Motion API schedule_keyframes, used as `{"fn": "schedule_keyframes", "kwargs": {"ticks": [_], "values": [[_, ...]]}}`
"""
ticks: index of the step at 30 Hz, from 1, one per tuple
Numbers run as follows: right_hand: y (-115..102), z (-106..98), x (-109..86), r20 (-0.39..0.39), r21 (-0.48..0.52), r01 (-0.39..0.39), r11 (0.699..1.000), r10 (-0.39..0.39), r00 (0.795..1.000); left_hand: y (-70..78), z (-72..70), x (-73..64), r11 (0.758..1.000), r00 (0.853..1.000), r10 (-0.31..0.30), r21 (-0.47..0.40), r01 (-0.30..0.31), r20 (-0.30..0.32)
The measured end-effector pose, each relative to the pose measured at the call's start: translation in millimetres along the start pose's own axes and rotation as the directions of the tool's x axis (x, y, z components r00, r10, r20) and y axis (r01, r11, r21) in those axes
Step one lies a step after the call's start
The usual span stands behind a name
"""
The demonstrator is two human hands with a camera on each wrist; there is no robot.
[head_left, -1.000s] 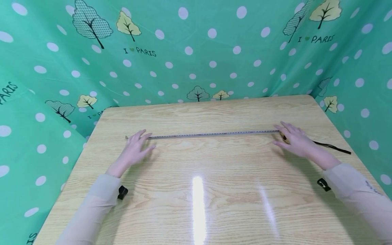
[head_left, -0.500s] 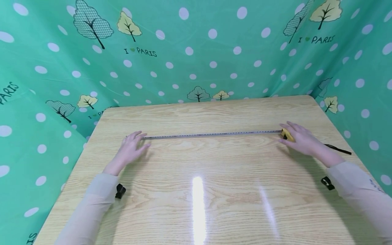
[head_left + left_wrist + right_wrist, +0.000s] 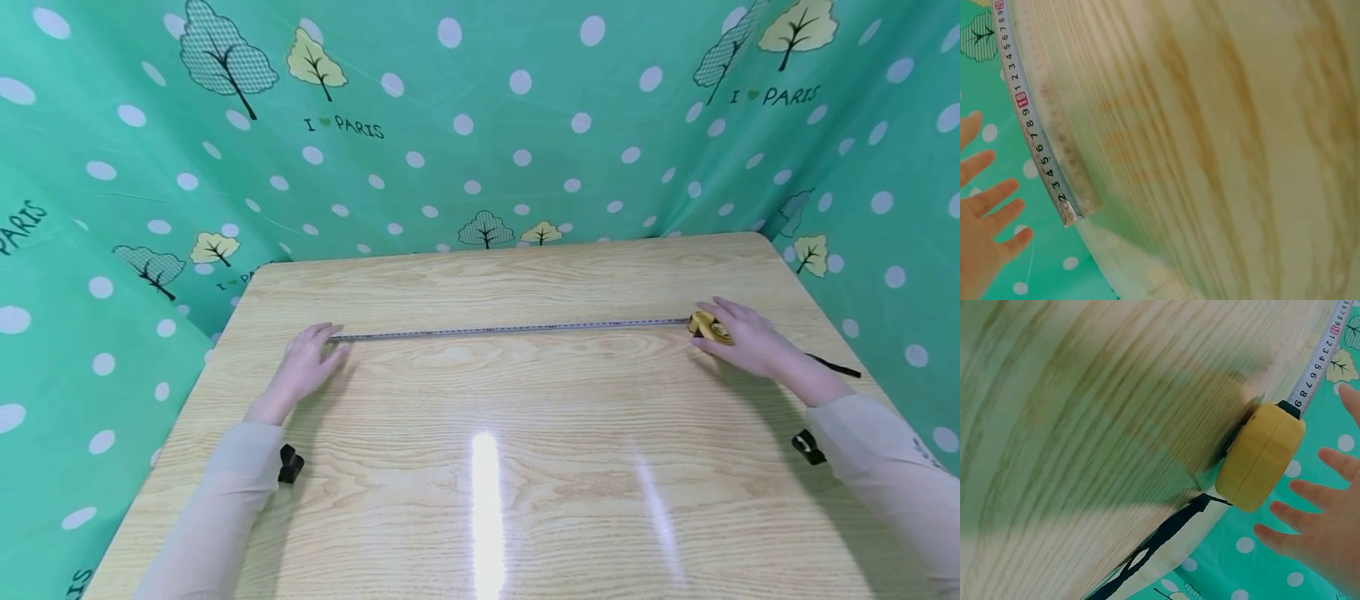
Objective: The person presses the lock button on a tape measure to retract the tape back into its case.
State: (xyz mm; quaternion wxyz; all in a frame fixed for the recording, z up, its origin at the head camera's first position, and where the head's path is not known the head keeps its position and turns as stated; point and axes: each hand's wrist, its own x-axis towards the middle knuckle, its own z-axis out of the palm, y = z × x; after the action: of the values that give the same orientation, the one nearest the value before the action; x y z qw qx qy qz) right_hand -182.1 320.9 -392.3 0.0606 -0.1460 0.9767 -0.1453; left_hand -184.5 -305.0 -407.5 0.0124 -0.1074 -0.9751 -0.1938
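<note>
A yellow tape measure (image 3: 705,325) rests toward the right of the wooden table, its case also seen in the right wrist view. From it the silvery blade (image 3: 510,329) runs left across the table, pulled far out. The metal hook (image 3: 1072,215) at the blade's end shows in the left wrist view. My left hand (image 3: 303,362) is over the blade's left end, fingers spread and holding nothing. Fingers apart, my right hand (image 3: 742,337) is beside the case, and a gap separates the two in the right wrist view.
A black wrist strap (image 3: 1166,531) trails from the case toward the table's right edge. Green polka-dot cloth (image 3: 480,125) surrounds the wooden table (image 3: 562,417) at the back and sides. Black mounts (image 3: 291,464) sit at both wrists.
My left hand has shifted left along the blade, now covering its end in the head view. My right hand has moved right, uncovering more of the yellow case. The tape measure stays put.
</note>
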Motion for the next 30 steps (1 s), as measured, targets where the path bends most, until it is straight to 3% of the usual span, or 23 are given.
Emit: {"fn": "schedule_keyframes", "kwargs": {"ticks": [11, 18, 30], "values": [[6.7, 2.5, -1.1, 0.008, 0.012, -0.009, 1.0, 0.009, 1.0, -15.2, 1.3, -0.7, 0.999, 0.999, -0.036, 0.001, 0.036, -0.02], [8.7, 3.7, -1.4, 0.016, 0.026, -0.011, 1.0, 0.01, 1.0, -22.2, 0.8, -0.7, 0.997, 0.997, -0.078, 0.009, 0.078, 0.0], [11.9, 5.2, -1.8, 0.036, 0.052, -0.018, 0.998, 0.016, 0.999, -28.2, 0.5, 2.2, 0.995, 0.994, -0.099, 0.023, 0.098, 0.036]]}}
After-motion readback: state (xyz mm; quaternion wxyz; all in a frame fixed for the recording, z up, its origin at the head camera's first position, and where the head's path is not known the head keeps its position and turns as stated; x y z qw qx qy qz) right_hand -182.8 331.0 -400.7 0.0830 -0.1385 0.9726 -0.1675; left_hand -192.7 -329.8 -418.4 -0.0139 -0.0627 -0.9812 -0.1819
